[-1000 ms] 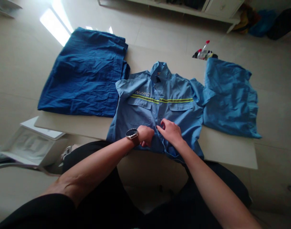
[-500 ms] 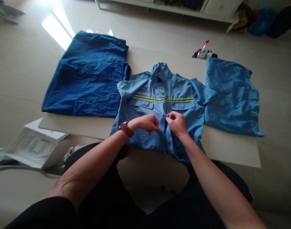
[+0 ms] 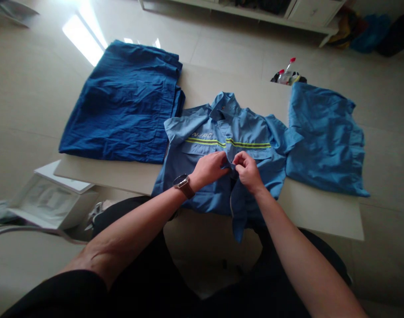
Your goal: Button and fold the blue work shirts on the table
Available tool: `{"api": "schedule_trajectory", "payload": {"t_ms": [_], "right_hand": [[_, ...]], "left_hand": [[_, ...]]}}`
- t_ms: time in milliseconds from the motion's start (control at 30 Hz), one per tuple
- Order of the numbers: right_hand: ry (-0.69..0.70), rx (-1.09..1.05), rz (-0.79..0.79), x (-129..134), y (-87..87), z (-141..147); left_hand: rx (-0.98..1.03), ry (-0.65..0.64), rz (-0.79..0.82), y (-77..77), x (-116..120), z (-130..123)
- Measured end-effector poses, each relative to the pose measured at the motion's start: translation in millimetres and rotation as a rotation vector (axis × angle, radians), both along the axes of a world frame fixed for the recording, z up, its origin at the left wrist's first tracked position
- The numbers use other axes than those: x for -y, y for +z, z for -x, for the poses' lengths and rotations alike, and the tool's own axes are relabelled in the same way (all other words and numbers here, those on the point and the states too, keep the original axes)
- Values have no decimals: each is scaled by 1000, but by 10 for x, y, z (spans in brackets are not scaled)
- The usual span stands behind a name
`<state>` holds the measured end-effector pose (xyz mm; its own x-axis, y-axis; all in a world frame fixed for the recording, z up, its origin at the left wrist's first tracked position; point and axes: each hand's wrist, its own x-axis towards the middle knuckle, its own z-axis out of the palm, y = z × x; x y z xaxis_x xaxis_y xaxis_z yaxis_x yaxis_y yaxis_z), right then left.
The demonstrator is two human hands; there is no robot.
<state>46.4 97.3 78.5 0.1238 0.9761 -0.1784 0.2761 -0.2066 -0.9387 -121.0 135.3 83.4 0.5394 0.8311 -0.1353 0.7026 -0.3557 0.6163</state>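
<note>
A light blue work shirt (image 3: 202, 179) with a yellow-striped chest band lies front up on the table, collar away from me. My left hand (image 3: 211, 167), with a watch on its wrist, pinches one edge of the front opening below the stripe. Close beside it, my right hand (image 3: 247, 170) is closed on the other front edge. Both hands lift the cloth a little at the middle. Below them the front gapes, and a flap of it hangs past the table's near edge. Whatever fastener lies between my fingertips is too small to make out.
Dark blue folded clothing (image 3: 122, 106) lies on the left of the pale table (image 3: 321, 212). Light blue folded clothing (image 3: 324, 141) is on the right, touching the shirt's sleeve. Bottles with red caps (image 3: 290, 68) stand beyond the far edge. A white box (image 3: 52, 196) is at the lower left.
My left hand has moved right and up from above the shirt to grip its front edge beside my right hand. The lower front flap now hangs further over the table edge.
</note>
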Motion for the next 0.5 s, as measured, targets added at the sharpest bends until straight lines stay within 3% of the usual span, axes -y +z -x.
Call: {"api": "schedule_trajectory", "payload": {"t_ms": [267, 500], "right_hand": [[100, -29, 32, 39, -51, -30], [0, 255, 2, 66, -42, -115]], "left_hand": [[-37, 12, -7, -17, 5, -25], [27, 16, -7, 0, -21, -29]]}}
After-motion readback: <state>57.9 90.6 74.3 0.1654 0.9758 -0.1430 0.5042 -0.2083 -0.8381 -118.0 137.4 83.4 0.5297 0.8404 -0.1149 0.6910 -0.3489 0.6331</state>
